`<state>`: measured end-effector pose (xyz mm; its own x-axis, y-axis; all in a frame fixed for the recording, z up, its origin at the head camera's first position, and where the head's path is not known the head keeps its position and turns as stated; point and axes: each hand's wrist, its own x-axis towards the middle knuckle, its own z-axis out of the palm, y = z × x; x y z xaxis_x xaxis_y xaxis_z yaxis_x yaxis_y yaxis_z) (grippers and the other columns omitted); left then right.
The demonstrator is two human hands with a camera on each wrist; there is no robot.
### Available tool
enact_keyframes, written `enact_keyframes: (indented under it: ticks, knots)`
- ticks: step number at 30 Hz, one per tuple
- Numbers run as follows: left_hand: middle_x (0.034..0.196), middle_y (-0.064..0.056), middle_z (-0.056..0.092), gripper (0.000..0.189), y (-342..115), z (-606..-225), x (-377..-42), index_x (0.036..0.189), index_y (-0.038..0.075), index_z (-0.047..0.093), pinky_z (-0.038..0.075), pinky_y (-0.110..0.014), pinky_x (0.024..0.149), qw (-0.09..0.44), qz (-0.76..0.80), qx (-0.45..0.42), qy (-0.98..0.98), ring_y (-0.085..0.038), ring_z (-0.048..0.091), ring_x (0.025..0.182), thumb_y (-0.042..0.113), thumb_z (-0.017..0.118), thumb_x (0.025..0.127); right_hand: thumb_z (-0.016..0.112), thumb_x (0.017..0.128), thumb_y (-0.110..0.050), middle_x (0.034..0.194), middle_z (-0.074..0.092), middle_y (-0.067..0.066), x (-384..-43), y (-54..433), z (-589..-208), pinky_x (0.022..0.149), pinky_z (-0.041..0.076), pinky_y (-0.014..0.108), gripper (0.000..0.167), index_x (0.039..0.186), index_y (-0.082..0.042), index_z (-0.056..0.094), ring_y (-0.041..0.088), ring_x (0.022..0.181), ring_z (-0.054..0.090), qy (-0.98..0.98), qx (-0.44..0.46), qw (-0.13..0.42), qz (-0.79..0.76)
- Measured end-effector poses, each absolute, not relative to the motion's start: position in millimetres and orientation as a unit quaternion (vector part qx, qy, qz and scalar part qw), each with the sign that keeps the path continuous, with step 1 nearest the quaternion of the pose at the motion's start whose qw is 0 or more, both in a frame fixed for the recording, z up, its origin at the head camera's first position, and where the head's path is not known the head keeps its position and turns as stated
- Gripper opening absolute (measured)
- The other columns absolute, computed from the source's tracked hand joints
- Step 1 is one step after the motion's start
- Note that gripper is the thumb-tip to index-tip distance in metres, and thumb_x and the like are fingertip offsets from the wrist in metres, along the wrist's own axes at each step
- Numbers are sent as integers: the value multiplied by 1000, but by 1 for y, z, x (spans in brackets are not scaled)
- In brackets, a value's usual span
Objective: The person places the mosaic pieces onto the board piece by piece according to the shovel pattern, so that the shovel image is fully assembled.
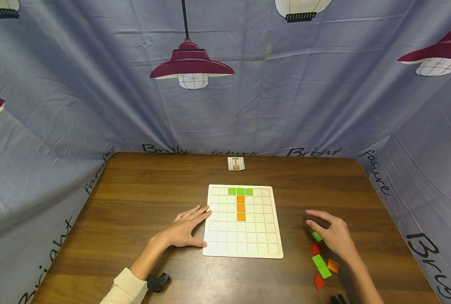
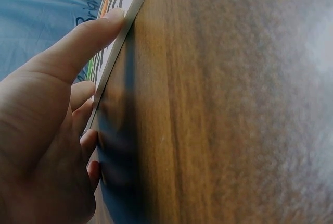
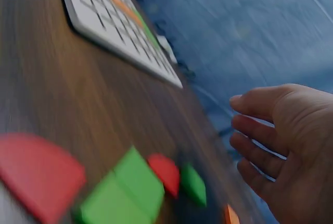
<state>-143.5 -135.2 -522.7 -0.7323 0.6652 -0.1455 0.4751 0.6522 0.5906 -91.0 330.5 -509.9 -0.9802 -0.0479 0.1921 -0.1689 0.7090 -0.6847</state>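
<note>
A white grid board [image 1: 225,236] lies flat on the table. Three green square tiles [image 1: 240,191] form a row near its top, and three orange square tiles [image 1: 241,207] run down below the middle one. My left hand [image 1: 185,228] rests at the board's left edge, fingers spread, thumb [image 2: 112,18] and fingertips touching the rim. My right hand [image 1: 335,235] hovers over the loose pieces at the right, fingers loosely bent with nothing between them. Under and beside it lie green tiles [image 1: 322,266], red quarter-round pieces [image 1: 319,281] and an orange tile [image 1: 333,266]; the hand partly hides others.
A small card [image 1: 236,164] with a printed grid pattern lies at the table's back edge. Blue-grey curtains [image 1: 248,105] surround the wooden table [image 1: 149,181] at the back and sides. A black strap device [image 1: 158,283] sits on the left wrist.
</note>
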Motion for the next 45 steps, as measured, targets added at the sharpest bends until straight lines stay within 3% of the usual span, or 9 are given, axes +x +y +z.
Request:
enact_keyframes:
  ticks: [4,8,11,16,22,28,32,38,45]
  knots:
    - [164,-6,22,94,-136,-523,-143,158,15,31,15,-63,110,179,273,317,890,-34,13,150,48,76,83,72,94,-21,119,69,15,-82,353,-511,82,53,29,33,124,-7,71,16,104,65,-927,17,88,363]
    - [164,-5,22,94,-136,-523,-143,158,15,31,15,-63,110,181,272,317,890,-33,12,150,48,76,83,73,93,-22,109,72,16,-75,373,-516,70,45,11,35,124,-6,71,-7,91,57,-928,-23,101,357]
    - [164,-5,22,94,-136,-523,-143,158,15,31,15,-63,110,182,273,317,890,-33,12,150,48,76,83,73,93,-26,114,70,19,-73,385,-522,69,43,11,40,126,-5,69,-4,92,58,-931,-55,94,349]
    - [164,-6,22,93,-136,-523,-143,158,15,32,15,-64,110,182,272,316,890,-34,13,150,48,76,83,73,93,-33,128,62,25,-73,396,-532,78,48,25,49,131,-3,65,17,105,61,-933,-85,70,343]
    - [164,-6,21,93,-136,-523,-143,158,14,32,15,-64,110,180,267,319,892,-34,13,150,46,76,83,77,90,-28,124,62,22,-80,399,-542,76,41,18,47,128,-3,67,-9,96,49,-934,-66,94,337]
    - [165,-5,21,93,-135,-522,-143,158,15,32,15,-64,110,181,264,319,892,-34,12,150,46,76,83,75,91,-26,122,61,22,-83,396,-546,80,39,39,44,127,-1,67,31,104,57,-939,-65,96,325]
    - [165,-5,21,93,-135,-522,-143,158,15,31,16,-64,110,180,264,319,892,-34,13,150,46,76,83,75,91,-23,120,61,23,-83,396,-546,81,40,48,40,124,1,69,39,105,57,-937,-67,98,328]
    - [164,-6,21,93,-135,-522,-144,158,15,32,16,-63,110,179,262,320,893,-34,13,150,46,76,83,75,90,-20,117,64,22,-85,396,-545,79,42,40,36,121,-1,71,34,100,59,-941,-62,105,316]
    - [165,-4,21,93,-134,-522,-144,158,15,32,16,-63,110,182,261,320,892,-33,12,150,49,75,83,78,87,-14,115,66,15,-92,383,-536,74,41,14,34,119,-4,73,-4,91,53,-931,-35,134,337]
